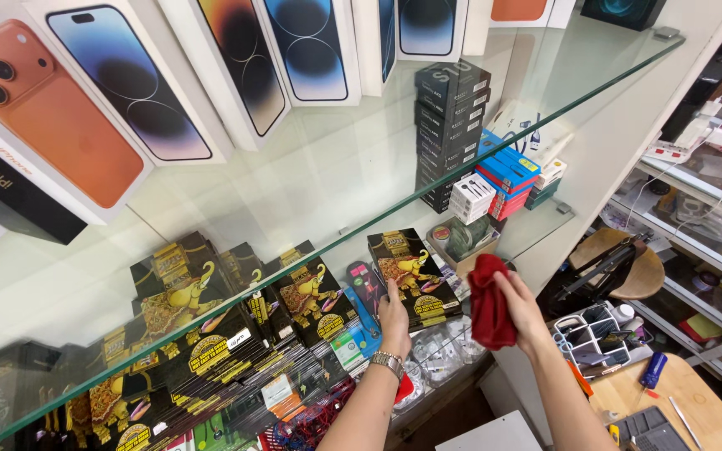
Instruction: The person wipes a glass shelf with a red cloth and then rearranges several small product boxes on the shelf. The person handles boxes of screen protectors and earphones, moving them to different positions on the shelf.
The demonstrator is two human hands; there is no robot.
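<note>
My left hand (394, 321) rests against the near edge of a black box with a gold elephant (413, 276), fingers together and flat on it. The box lies on the lower shelf, its long axis running from 11 to 5 o'clock. At 3 o'clock from it, my right hand (521, 311) pinches a red cloth (489, 302), which hangs lengthwise toward 6 o'clock.
</note>
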